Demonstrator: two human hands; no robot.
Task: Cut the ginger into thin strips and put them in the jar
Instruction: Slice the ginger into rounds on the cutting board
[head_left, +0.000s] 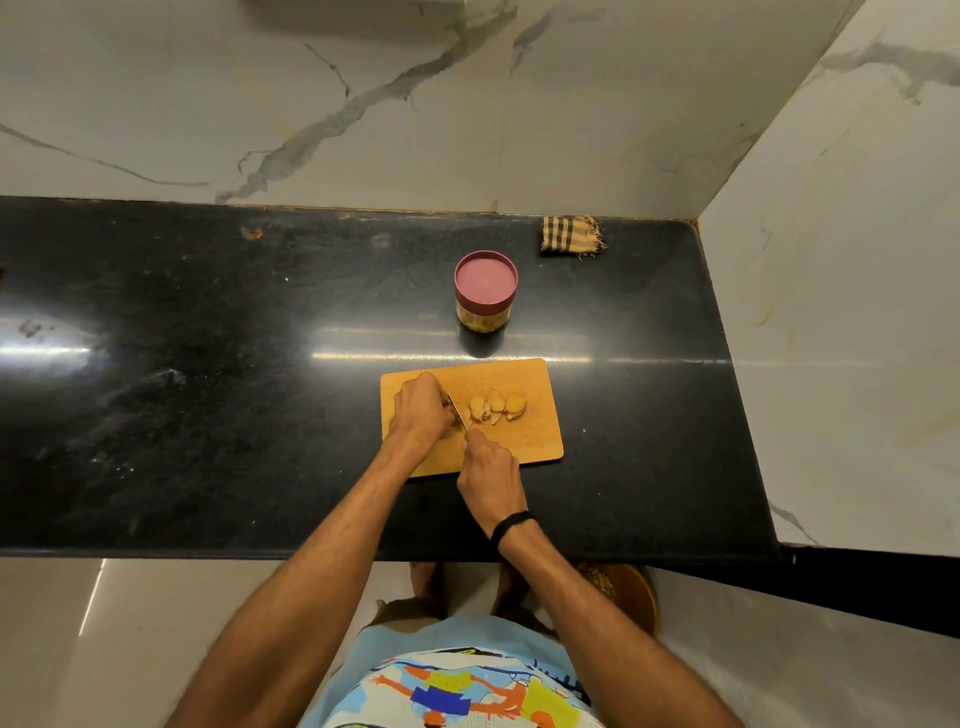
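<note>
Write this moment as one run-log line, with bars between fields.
step: cutting | right hand: grips knife | left hand: beside knife, hold hidden | ginger: pieces on board | jar: lid on

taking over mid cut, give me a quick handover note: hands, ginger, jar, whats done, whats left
Left hand: curled down on the cutting board beside the blade; what it holds is hidden.
Right hand: grip on the knife, blade angled down at the board.
Ginger: a few chunky slices lie right of the blade; no thin strips visible.
Jar: behind the board, lid on.
Left to do: cut strips, open the jar, fill it.
</note>
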